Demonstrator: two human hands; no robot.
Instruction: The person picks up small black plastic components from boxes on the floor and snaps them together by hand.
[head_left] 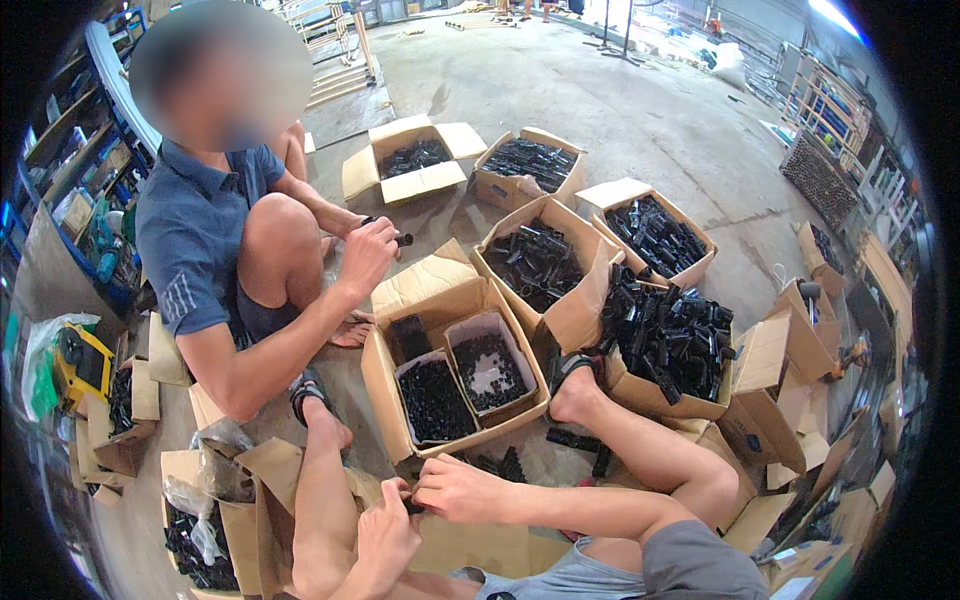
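Note:
Low in front of me, my left hand [388, 532] is closed around a small black plastic part [412, 506]. The fingers of my right hand [462, 488] pinch the same part from the other side. Most of it is covered by my fingers. Just beyond my hands stands an open cardboard box [376, 392] with two smaller boxes inside. Tiny black pieces [436, 402] fill the left inner box, and fewer lie scattered in the right inner box [490, 318]. Some black parts [500, 466] lie on the floor between that carton and my right arm.
A person in a blue shirt [205, 235] squats at the left, holding a black tubular part [402, 240]. Several cartons of black parts stand beyond, including a heaped one [668, 335] by my right leg. Another carton [205, 545] is at lower left, near a yellow-and-black object [82, 365].

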